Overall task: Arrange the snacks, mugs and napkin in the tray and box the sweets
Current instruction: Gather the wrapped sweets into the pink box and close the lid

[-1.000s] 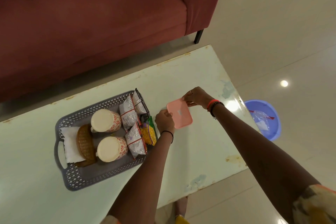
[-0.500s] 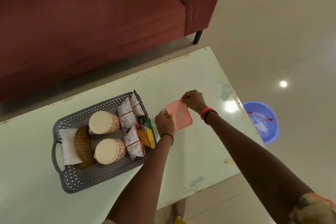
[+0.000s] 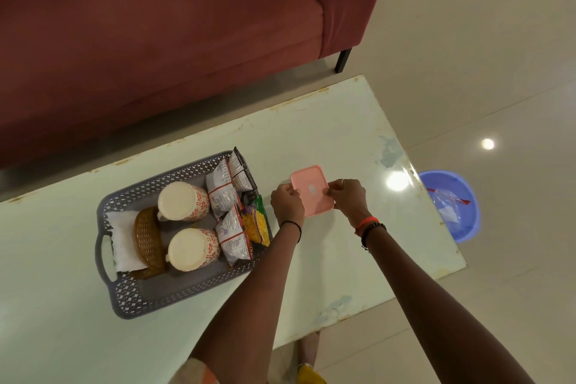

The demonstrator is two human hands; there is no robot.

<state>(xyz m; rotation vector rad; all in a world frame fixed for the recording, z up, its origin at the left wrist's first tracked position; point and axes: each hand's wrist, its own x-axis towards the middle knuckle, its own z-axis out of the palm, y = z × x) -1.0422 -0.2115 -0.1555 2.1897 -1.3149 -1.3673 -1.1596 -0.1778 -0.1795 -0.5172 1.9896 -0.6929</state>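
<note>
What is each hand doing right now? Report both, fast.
Left hand: closed on the left edge of the pink box.
Right hand: closed on the box's right edge.

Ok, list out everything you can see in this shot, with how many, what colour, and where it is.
tray: 1, grey, on the table's left part
mugs: 2, cream with red pattern, inside the tray
napkin: 1, white, at the tray's left end
woven coaster: 1, brown, on the napkin
snack packets: several, silver-red and yellow-green, at the tray's right end
box: 1, pink, lidded, right of the tray
table: 1, pale green
sofa: 1, dark red, behind the table
basin: 1, blue, on the floor at right
left hand: on the box's left edge
right hand: on the box's right edge
</note>
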